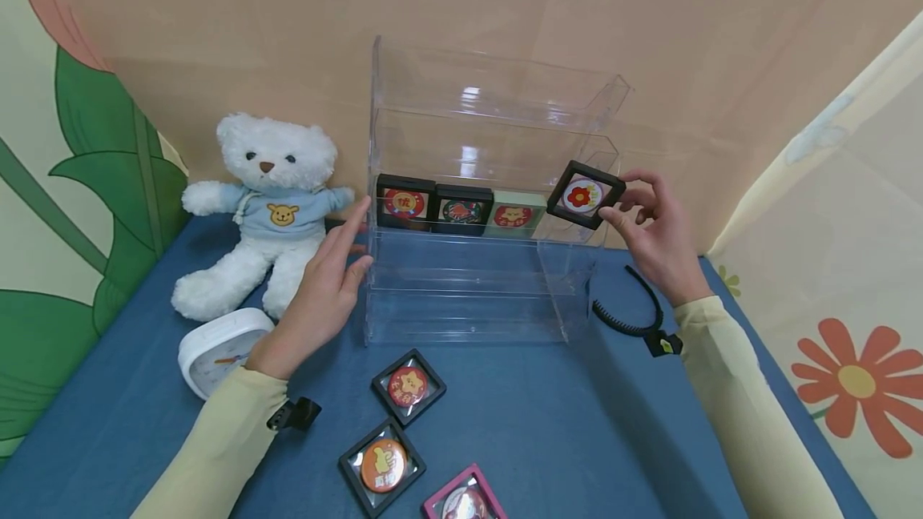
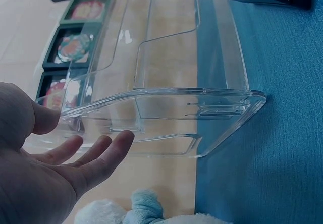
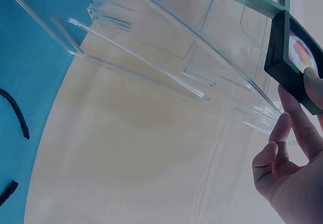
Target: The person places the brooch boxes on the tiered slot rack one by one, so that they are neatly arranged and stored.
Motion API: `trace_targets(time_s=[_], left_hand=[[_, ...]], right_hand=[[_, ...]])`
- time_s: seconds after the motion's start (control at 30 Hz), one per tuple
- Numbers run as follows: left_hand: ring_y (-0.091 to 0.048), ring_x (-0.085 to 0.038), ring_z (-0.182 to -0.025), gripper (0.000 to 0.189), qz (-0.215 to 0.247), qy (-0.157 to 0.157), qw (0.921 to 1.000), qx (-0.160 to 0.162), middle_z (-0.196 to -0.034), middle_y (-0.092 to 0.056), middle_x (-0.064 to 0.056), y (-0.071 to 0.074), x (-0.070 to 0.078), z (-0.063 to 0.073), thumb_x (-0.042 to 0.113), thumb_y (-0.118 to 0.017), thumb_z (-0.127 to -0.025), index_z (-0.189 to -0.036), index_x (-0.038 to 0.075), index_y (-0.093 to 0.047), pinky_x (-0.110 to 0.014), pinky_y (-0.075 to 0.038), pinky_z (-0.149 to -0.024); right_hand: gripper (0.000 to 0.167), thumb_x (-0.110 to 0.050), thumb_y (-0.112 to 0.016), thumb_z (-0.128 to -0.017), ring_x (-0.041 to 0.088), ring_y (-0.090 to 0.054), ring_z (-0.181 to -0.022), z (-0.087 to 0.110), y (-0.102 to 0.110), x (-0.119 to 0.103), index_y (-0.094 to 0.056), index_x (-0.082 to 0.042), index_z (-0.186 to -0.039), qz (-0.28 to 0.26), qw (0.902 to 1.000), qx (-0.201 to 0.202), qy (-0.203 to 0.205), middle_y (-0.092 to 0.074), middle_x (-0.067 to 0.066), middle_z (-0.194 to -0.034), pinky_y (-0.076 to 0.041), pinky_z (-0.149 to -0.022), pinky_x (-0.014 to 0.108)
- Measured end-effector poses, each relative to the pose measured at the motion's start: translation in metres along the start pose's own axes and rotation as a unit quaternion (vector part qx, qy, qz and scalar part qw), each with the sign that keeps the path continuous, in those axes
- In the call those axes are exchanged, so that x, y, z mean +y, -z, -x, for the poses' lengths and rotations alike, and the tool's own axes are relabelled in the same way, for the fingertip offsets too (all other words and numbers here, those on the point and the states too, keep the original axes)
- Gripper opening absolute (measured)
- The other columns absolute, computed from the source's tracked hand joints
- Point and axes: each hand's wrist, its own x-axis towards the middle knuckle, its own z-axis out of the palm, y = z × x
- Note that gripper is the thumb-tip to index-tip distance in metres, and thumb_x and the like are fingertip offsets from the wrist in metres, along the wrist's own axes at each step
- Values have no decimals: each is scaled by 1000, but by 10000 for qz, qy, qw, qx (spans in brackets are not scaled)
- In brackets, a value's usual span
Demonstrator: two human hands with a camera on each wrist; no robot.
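My right hand (image 1: 652,223) pinches a black square display frame (image 1: 586,195) with a red-flower badge, tilted at the right end of a clear acrylic tiered rack (image 1: 461,263). In the right wrist view, thumb and fingers hold that frame's edge by the rack's side panel. Along the same tier stand two black framed badges (image 1: 405,203) (image 1: 462,210) and a pale green one (image 1: 515,215). My left hand (image 1: 324,287) is at the rack's left side, fingers extended; the left wrist view shows fingertips right at the clear side panel (image 2: 166,103).
A white teddy bear (image 1: 277,207) in a blue shirt sits left of the rack, with a white clock (image 1: 219,351) before it. In front lie two black framed badges (image 1: 408,388) (image 1: 382,467) and a pink one (image 1: 467,496). A black headband (image 1: 649,303) lies at right.
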Motion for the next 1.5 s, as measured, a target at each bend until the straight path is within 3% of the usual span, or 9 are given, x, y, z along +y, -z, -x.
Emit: trace_targets(time_s=[0.43,0.93,1.27,1.4,1.5], left_hand=[[-52,-41,-123,73,25,-259,9997,38,-151,-38,-21,0,-6,-1,1,-49,-105,-164,25,-15,-58,-50,-91],[-52,-39,-123,74,39,-234,9997,40,-150,-39,-20,-1,-6,0,0,-49,-105,-164,28,-15,-57,-52,-90],[-52,-40,-123,75,-9,-244,9997,56,-151,-38,-21,0,-6,1,0,-50,-105,-164,29,-14,-58,-52,-90],[-52,-40,-123,75,17,-236,9997,41,-151,-38,-21,0,-6,0,0,-49,-105,-164,28,-15,-58,-51,-91],[-52,-41,-124,74,16,-212,9998,7,-151,-38,-21,1,-6,-1,0,-49,-105,-164,27,-15,-59,-50,-93]], right_hand=[[52,-13,-74,-94,19,-49,-86,-10,1,2,-50,-11,-140,-131,9997,153,-100,-70,16,-104,-36,-72,28],[49,-10,-71,-95,14,-53,-87,-13,-3,6,-50,-9,-139,90,9993,185,323,-71,14,-113,-39,-72,25],[48,-4,-72,-93,23,-65,-81,-16,-3,8,-51,-10,-136,590,9953,26,771,-71,15,-119,-43,-69,18],[50,-5,-74,-91,25,-69,-74,-17,-2,11,-51,-11,-135,922,9911,-74,955,-72,16,-117,-44,-67,9],[50,-6,-76,-90,27,-71,-70,-17,-1,14,-52,-11,-134,1269,9850,-122,1159,-72,16,-115,-46,-65,12]])
